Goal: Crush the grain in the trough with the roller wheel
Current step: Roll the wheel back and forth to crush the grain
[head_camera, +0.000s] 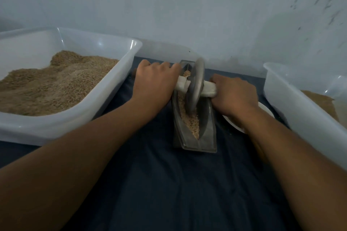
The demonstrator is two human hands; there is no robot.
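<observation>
Grip: while both hands, left [154,80] and right [232,93], clench the wheel [197,84] axle.
Spill: grain [191,122] over the trough [187,144] lip at 6 o'clock, if the wheel is pushed hard.
Tilt: uneven push jams the wheel.

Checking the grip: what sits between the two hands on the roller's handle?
In the head view, the roller wheel stands between the left hand and right hand, over the grain in the trough.

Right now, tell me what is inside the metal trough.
The trough holds pale grain along its channel, with the roller wheel standing in it. The wheel hides the grain directly beneath it, and the trough's floor is covered.
</observation>
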